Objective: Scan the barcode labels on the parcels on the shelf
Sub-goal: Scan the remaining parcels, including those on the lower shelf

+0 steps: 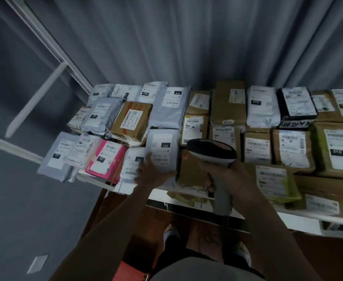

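Note:
Many parcels cover a white shelf (197,196) in front of me. My left hand (151,172) grips the near edge of a grey mailer bag (162,153) whose white label carries a black "231" tag. My right hand (225,175) holds a barcode scanner (212,153) by its grey handle; its black and white head points at that mailer from the right. Left of the mailer lie a pink parcel (107,159) and more grey bags. Brown cardboard boxes (257,150) with white labels fill the right side.
A grey curtain (187,37) hangs behind the shelf. White frame bars (44,37) run up at the left. A black parcel (296,107) lies at the back right. My feet in sandals (170,234) stand on a dark wooden floor below the shelf edge.

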